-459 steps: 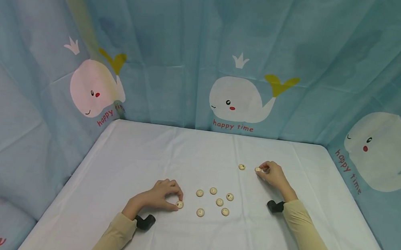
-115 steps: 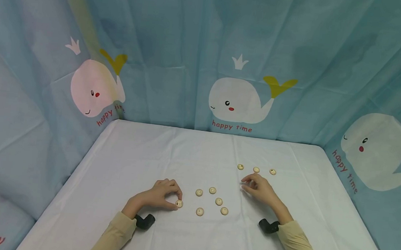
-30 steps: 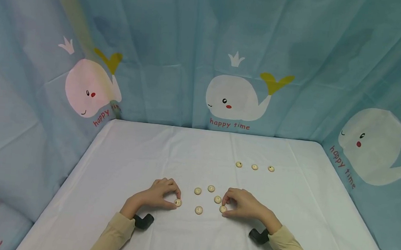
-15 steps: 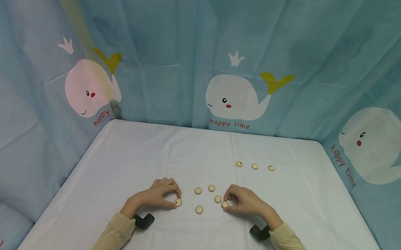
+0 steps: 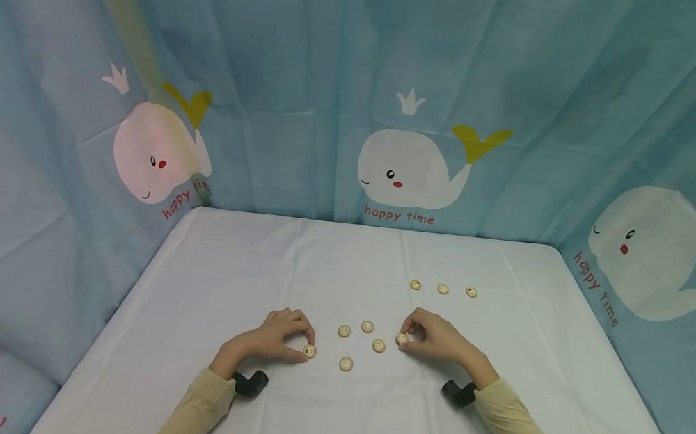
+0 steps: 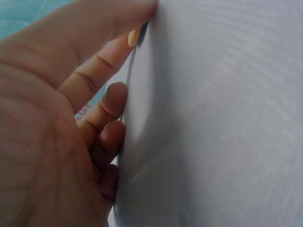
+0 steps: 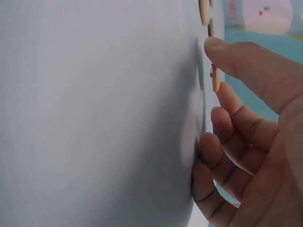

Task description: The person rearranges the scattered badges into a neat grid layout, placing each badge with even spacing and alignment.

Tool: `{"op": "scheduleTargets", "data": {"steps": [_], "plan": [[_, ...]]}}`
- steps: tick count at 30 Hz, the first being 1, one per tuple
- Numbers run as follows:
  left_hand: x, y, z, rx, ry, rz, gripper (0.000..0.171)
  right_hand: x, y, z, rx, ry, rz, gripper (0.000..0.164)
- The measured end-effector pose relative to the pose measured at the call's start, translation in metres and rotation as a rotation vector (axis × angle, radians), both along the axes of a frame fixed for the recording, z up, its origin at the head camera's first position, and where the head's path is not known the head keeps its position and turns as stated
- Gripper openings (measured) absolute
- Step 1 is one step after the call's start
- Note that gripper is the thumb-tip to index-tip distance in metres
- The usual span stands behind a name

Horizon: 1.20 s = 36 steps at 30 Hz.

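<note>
Small round wooden discs with dark, face-like marks lie on the white table. My left hand point(image 5: 276, 336) rests at the left of the group and holds one disc point(image 5: 310, 351) between thumb and forefinger. In the left wrist view a sliver of its edge point(image 6: 134, 38) shows by the fingertips. To the right of the group, my right hand point(image 5: 440, 339) pinches another disc point(image 5: 402, 338). The right wrist view shows this disc point(image 7: 216, 79) edge-on between thumb and forefinger, the other fingers curled behind it.
Several loose discs, one nearest the front point(image 5: 346, 364), lie between the hands. Farther back on the right, three discs stand in a spaced row, with one disc point(image 5: 443, 289) in the middle. A whale-print curtain point(image 5: 284, 99) encloses the table's point(image 5: 244, 249) back and sides.
The back row has grown from two discs to three since the earliest frame. My right hand has taken the front-right disc and carried it back and slightly right. My left hand stays put.
</note>
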<state>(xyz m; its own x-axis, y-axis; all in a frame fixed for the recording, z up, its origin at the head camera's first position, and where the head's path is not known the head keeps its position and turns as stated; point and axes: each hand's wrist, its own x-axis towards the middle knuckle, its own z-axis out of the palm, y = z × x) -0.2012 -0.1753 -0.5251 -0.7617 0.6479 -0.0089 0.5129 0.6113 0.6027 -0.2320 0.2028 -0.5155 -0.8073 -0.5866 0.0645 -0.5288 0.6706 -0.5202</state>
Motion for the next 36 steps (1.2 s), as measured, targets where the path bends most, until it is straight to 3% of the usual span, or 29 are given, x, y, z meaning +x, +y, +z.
{"op": "scheduleTargets", "data": {"steps": [21, 36], "plan": [[-0.002, 0.000, -0.005, -0.004, 0.011, 0.011, 0.022, -0.023, 0.016, -0.005, -0.103, -0.001, -0.141, 0.024], [0.001, 0.001, 0.001, 0.001, -0.006, 0.006, 0.021, -0.037, 0.019, -0.005, -0.116, -0.017, -0.220, 0.022]]}}
